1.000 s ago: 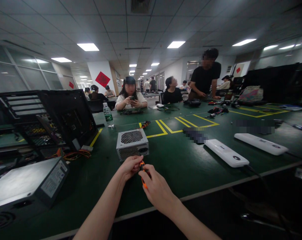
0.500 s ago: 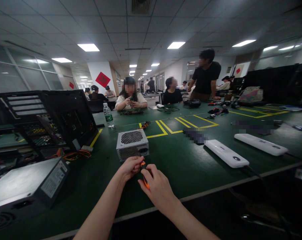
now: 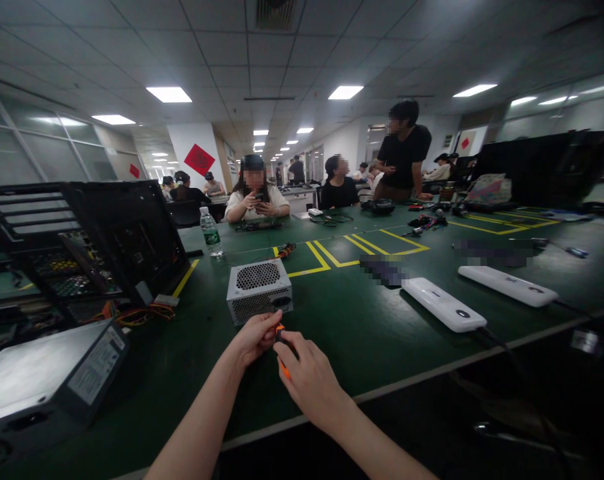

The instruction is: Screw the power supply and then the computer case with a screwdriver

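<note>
An orange and black screwdriver [image 3: 281, 331] lies under the curled fingers of my right hand [image 3: 309, 377], which grips its handle. My left hand [image 3: 256, 339] is closed in a pinch at the front end of that tool, and its fingers hide the shaft and tip. Just beyond my fingertips a silver power supply unit [image 3: 259, 280] rests on the green table, its perforated top and power socket showing. Whether the screwdriver touches the unit cannot be made out.
At left stand an open black computer case [image 3: 127, 233] and a larger power supply [image 3: 47, 373]. A water bottle [image 3: 211, 232] is behind. White power banks [image 3: 442, 305] with cables lie right, by the table edge [image 3: 407, 379]. A person [image 3: 255, 200] sits opposite, holding a phone.
The whole view has shifted slightly, so things appear a little further left. Both hands keep their hold on the screwdriver. The standing person across the table has lifted one hand.
</note>
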`<action>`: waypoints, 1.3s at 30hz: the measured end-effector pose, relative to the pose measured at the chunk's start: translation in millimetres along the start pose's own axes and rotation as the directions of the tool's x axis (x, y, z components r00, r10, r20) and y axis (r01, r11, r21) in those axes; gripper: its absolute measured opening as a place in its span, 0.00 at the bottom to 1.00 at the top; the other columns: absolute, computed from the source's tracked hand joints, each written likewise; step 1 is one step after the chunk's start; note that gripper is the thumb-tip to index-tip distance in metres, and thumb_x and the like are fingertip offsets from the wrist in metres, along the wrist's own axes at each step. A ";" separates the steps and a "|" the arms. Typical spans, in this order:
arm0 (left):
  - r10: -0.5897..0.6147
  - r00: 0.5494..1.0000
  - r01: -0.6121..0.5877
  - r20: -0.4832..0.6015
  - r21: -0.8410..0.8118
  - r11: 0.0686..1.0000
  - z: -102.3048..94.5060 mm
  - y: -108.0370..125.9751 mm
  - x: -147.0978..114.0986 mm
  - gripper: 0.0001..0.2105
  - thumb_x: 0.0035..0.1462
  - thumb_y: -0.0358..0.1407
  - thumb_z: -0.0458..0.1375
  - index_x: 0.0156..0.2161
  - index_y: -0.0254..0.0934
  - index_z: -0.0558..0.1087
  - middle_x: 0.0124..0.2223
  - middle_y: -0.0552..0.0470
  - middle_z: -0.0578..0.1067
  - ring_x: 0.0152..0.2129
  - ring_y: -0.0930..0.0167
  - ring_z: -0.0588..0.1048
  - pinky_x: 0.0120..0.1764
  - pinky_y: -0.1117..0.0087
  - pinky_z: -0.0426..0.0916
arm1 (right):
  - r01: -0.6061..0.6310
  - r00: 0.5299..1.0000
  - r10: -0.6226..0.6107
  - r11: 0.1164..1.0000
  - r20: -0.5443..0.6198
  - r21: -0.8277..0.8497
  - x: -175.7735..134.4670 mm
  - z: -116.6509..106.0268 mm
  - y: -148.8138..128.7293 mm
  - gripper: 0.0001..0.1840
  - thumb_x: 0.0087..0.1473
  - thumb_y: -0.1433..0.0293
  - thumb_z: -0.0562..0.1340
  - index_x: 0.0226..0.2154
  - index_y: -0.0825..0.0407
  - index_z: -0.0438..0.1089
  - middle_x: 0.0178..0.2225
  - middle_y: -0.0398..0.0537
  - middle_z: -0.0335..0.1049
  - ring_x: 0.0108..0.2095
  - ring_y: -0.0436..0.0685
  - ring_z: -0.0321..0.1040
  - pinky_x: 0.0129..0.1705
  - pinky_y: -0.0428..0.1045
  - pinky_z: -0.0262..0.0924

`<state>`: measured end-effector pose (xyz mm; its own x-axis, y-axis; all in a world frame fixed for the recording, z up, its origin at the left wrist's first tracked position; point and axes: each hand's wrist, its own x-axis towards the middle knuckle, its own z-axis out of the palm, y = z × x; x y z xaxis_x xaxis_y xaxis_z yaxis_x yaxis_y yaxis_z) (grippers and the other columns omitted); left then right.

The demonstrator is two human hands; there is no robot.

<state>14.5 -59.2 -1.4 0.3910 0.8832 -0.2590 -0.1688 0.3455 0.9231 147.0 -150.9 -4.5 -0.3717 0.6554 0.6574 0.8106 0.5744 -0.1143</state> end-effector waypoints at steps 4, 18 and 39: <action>0.010 0.999 -0.011 0.035 0.017 1.000 2.3 2.7 -2.5 0.15 0.42 0.41 0.61 0.27 0.31 0.64 0.12 0.63 0.55 0.08 0.85 0.48 0.14 0.80 0.36 | -0.050 0.995 0.049 0.999 -0.082 -0.008 0.6 2.6 0.1 0.08 0.51 0.73 0.55 0.36 0.53 0.64 0.36 0.51 0.62 0.33 0.53 0.64 0.34 0.48 0.62; 0.021 1.000 -0.020 -0.022 0.039 0.999 -3.0 -4.2 4.4 0.19 0.38 0.45 0.62 0.22 0.33 0.59 0.11 0.64 0.54 0.08 0.85 0.49 0.14 0.79 0.36 | 0.018 0.999 -0.019 1.000 0.030 0.017 -0.1 1.2 0.7 0.13 0.49 0.77 0.54 0.40 0.53 0.63 0.45 0.53 0.61 0.36 0.54 0.64 0.37 0.51 0.62; 0.015 0.996 -0.020 -0.086 -0.047 0.999 0.1 -1.8 6.2 0.08 0.47 0.28 0.53 0.36 0.29 0.65 0.31 0.46 0.72 0.10 0.85 0.57 0.12 0.82 0.43 | -0.042 0.996 0.051 0.994 -0.080 0.104 -1.7 0.0 -1.1 0.12 0.49 0.76 0.53 0.38 0.54 0.63 0.41 0.54 0.61 0.37 0.55 0.63 0.38 0.51 0.61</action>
<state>17.4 -54.3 -4.6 0.3095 0.9123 -0.2681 -0.2190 0.3427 0.9135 146.8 -152.6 -5.5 -0.2928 0.6424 0.7083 0.7742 0.5940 -0.2187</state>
